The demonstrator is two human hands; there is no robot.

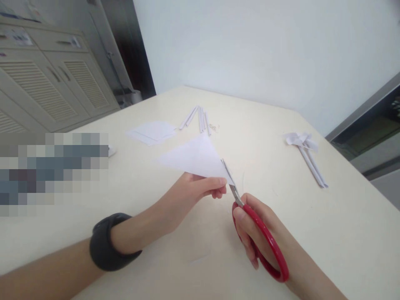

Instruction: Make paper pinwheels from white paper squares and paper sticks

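My left hand pinches the near corner of a white paper folded into a triangle, holding it just above the cream table. A black band sits on that wrist. My right hand grips red-handled scissors, fingers through the loops. The metal blades point up and away and meet the triangle's right edge close to my left fingertips.
Farther back lie a small stack of white paper squares, several rolled paper sticks and a small clip beside them. A white paper pinwheel on a paper stick lies at the right. Louvred cabinets stand at the left.
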